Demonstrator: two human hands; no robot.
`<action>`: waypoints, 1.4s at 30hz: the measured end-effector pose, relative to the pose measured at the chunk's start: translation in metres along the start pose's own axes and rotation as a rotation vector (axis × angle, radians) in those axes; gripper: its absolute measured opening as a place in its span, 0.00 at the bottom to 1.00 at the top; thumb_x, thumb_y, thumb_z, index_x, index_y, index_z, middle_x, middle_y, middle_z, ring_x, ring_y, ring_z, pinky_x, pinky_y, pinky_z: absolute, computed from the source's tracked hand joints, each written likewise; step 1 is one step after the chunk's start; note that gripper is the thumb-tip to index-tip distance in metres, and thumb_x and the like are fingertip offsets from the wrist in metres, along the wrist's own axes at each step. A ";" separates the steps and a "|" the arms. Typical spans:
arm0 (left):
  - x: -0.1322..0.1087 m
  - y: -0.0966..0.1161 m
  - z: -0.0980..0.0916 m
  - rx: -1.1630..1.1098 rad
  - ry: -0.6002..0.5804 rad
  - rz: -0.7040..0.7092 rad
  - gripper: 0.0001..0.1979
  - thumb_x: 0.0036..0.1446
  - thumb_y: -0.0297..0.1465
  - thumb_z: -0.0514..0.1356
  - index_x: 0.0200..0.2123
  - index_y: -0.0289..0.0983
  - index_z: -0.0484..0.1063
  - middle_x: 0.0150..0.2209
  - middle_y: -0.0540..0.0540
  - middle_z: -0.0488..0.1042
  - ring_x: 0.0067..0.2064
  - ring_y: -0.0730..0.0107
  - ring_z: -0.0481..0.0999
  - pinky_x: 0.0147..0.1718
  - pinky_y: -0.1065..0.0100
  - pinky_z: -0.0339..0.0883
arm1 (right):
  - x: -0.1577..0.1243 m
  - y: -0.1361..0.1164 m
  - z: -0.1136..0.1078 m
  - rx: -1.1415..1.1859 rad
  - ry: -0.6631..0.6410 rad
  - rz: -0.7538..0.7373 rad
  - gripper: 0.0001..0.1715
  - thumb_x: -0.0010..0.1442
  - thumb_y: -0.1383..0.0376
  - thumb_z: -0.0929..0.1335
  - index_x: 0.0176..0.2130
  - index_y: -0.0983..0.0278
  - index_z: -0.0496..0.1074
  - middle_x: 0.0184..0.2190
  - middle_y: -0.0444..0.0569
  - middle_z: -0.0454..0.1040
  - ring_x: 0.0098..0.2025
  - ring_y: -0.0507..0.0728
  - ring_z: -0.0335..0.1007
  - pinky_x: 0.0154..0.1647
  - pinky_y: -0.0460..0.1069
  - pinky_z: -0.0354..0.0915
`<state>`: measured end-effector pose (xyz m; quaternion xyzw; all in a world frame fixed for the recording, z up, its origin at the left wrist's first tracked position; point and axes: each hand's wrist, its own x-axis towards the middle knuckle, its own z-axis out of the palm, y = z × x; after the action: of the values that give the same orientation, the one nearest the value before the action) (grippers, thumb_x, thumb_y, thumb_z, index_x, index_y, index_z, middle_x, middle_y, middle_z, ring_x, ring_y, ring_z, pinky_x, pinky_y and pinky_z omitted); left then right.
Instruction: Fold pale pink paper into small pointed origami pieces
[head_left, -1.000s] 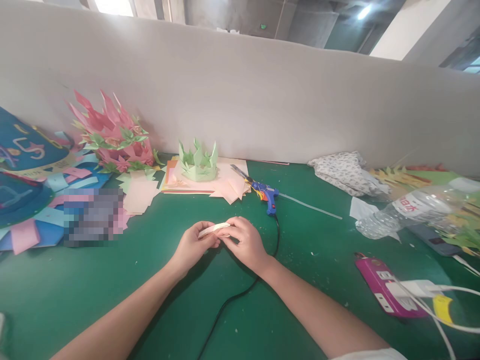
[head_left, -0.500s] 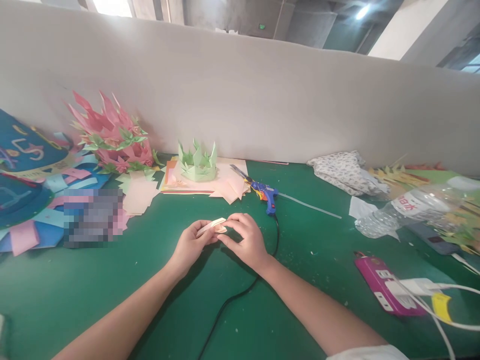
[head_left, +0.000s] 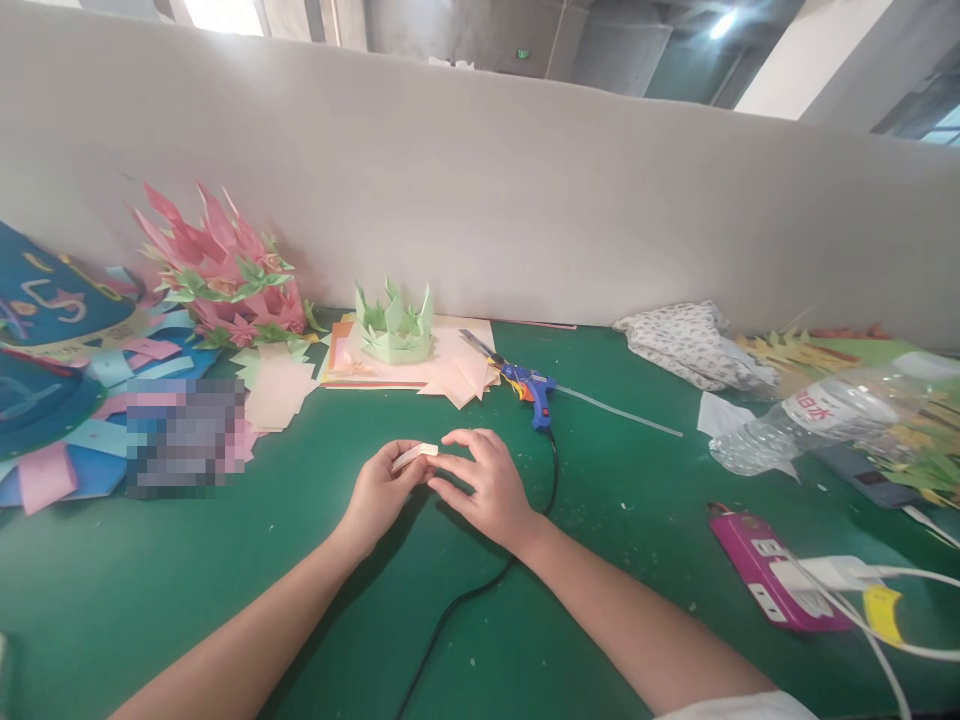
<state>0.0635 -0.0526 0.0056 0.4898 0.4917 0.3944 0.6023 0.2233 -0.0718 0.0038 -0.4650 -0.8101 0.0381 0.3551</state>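
Observation:
Between the thumb and fingers of my left hand [head_left: 381, 490] is a small folded strip of cream paper [head_left: 417, 455], its right end poking out past the fingertips. My right hand [head_left: 491, 490] lies just to the right, fingers apart and reaching toward that end. Its fingertips come close to the paper and the left fingertips; whether they touch is hard to make out. Beyond the hands, a green paper crown [head_left: 394, 330] stands on a stack of coloured paper [head_left: 469, 340]. A blue hot glue gun [head_left: 536, 390] lies beside the stack.
The glue gun's black cord [head_left: 480, 590] runs under my right wrist. At right are a purple power strip [head_left: 757, 570], a plastic bottle [head_left: 810, 420] and a patterned cloth [head_left: 690, 345]. Pink paper crowns [head_left: 240, 265] and blue party hats [head_left: 52, 300] stand at left.
My right fingers have loosened from the paper and spread apart. The paper's right end, fanned out before, now looks narrower and sits slightly further left. My left hand keeps its grip.

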 end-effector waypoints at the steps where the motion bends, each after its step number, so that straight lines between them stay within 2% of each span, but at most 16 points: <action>1: 0.000 0.000 0.000 0.007 0.000 0.000 0.17 0.47 0.40 0.61 0.36 0.35 0.69 0.32 0.48 0.74 0.35 0.68 0.74 0.34 0.71 0.66 | 0.000 0.000 0.000 -0.008 -0.006 -0.004 0.13 0.59 0.60 0.64 0.44 0.57 0.72 0.44 0.50 0.68 0.45 0.58 0.61 0.46 0.55 0.60; 10: -0.001 0.001 0.001 -0.118 -0.047 -0.036 0.17 0.46 0.38 0.63 0.37 0.35 0.69 0.36 0.47 0.74 0.38 0.68 0.74 0.39 0.69 0.67 | 0.000 -0.004 -0.003 -0.078 -0.066 0.001 0.15 0.61 0.62 0.61 0.45 0.59 0.71 0.46 0.51 0.66 0.47 0.59 0.59 0.48 0.55 0.57; 21: 0.001 0.000 0.000 -0.258 -0.125 -0.045 0.15 0.49 0.38 0.62 0.39 0.36 0.70 0.36 0.49 0.73 0.36 0.75 0.73 0.42 0.71 0.67 | 0.001 0.001 0.000 0.043 -0.012 -0.005 0.09 0.59 0.63 0.63 0.41 0.59 0.70 0.41 0.50 0.68 0.43 0.57 0.63 0.44 0.54 0.60; 25: 0.001 0.002 0.000 -0.254 -0.127 -0.044 0.15 0.49 0.39 0.62 0.38 0.36 0.71 0.37 0.48 0.73 0.36 0.74 0.72 0.41 0.70 0.67 | 0.001 0.002 0.002 0.226 0.024 0.012 0.06 0.58 0.66 0.64 0.38 0.60 0.68 0.39 0.48 0.69 0.43 0.56 0.64 0.45 0.53 0.61; 27: 0.001 0.001 0.000 -0.244 -0.126 -0.040 0.16 0.49 0.39 0.61 0.38 0.35 0.71 0.37 0.47 0.74 0.36 0.73 0.72 0.41 0.70 0.68 | 0.001 0.003 0.004 0.314 0.072 0.070 0.09 0.57 0.66 0.66 0.40 0.60 0.65 0.39 0.48 0.70 0.42 0.56 0.65 0.45 0.53 0.63; 30: 0.001 0.000 -0.001 -0.221 -0.123 -0.050 0.17 0.50 0.39 0.61 0.40 0.35 0.71 0.38 0.46 0.74 0.36 0.74 0.73 0.40 0.70 0.68 | 0.001 0.006 0.007 0.397 0.100 0.193 0.15 0.53 0.63 0.69 0.42 0.61 0.64 0.38 0.48 0.70 0.37 0.54 0.67 0.39 0.51 0.65; 34: 0.000 0.000 0.000 -0.191 -0.123 -0.057 0.16 0.51 0.39 0.60 0.39 0.34 0.70 0.38 0.45 0.74 0.37 0.72 0.73 0.39 0.70 0.68 | 0.002 0.009 0.008 0.419 0.017 0.255 0.09 0.53 0.63 0.69 0.37 0.61 0.68 0.32 0.46 0.71 0.32 0.53 0.67 0.34 0.48 0.65; 38: -0.001 -0.001 0.001 -0.145 -0.128 -0.034 0.14 0.50 0.39 0.61 0.36 0.34 0.69 0.35 0.45 0.75 0.37 0.71 0.73 0.38 0.71 0.68 | 0.002 0.008 0.008 0.401 -0.020 0.244 0.04 0.56 0.64 0.67 0.35 0.61 0.70 0.29 0.45 0.72 0.31 0.53 0.67 0.33 0.48 0.65; 42: -0.002 -0.002 0.001 -0.098 -0.125 -0.006 0.13 0.50 0.39 0.60 0.33 0.36 0.67 0.31 0.49 0.73 0.33 0.74 0.72 0.35 0.72 0.67 | 0.001 0.006 0.009 0.377 -0.005 0.210 0.06 0.57 0.61 0.66 0.33 0.61 0.71 0.29 0.46 0.73 0.31 0.53 0.68 0.33 0.48 0.64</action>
<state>0.0640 -0.0548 0.0040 0.4822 0.4346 0.3848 0.6561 0.2219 -0.0654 -0.0042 -0.4720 -0.7366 0.2270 0.4279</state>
